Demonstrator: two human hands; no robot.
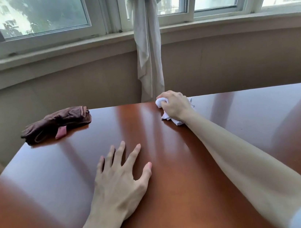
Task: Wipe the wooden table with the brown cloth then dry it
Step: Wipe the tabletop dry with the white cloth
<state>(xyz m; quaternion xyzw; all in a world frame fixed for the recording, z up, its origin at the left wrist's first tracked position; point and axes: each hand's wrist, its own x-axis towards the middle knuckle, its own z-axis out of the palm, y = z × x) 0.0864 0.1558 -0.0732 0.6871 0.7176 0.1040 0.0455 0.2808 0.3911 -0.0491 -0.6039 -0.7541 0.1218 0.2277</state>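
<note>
Left hand (pixel 121 177) flat on wooden table (pixel 176 196), fingers spread wide, mid-table toward near edge. Right hand (pixel 175 104) at far edge, arm outstretched, gripping crumpled white cloth (pixel 169 118) pressed to surface. Brown cloth (pixel 55 124) bunched at far left corner (pink tag showing), untouched by either hand.
</note>
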